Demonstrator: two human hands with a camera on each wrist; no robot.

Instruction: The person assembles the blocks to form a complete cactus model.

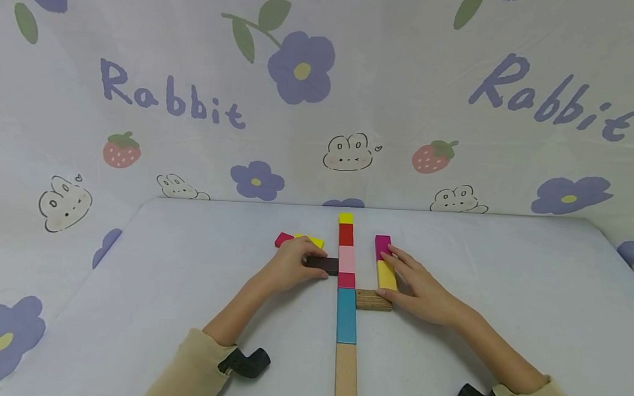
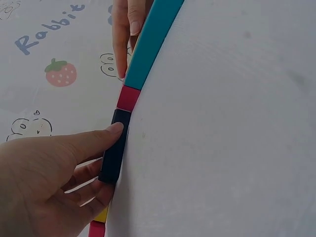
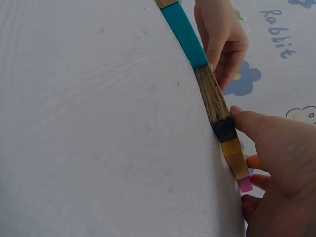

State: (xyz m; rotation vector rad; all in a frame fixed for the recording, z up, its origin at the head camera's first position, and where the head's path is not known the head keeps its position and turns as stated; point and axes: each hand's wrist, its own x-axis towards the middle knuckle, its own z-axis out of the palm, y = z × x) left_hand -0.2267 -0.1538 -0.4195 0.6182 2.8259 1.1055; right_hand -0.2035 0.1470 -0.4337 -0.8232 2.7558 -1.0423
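Observation:
In the head view a row of coloured blocks runs away from me: a plain wood block (image 1: 346, 376), a blue block (image 1: 346, 316), a crimson block (image 1: 347, 280), a pink block (image 1: 347, 259), a red block (image 1: 346, 235) and a small yellow one (image 1: 345, 218). My left hand (image 1: 291, 264) grips a black block (image 2: 114, 148) between thumb and fingers, its end at the row's left side. On the right, my right hand (image 1: 421, 288) holds a yellow block (image 1: 386, 276), with fingertips also at the magenta block (image 1: 382, 246) beyond. Its thumb lies by a brown wood block (image 1: 373, 300).
Behind the left hand lie another yellow block (image 1: 312, 241) and a crimson block (image 1: 283, 239), partly covered by it. The white tabletop (image 1: 131, 308) meets a printed cloth backdrop (image 1: 191, 151) at its far edge.

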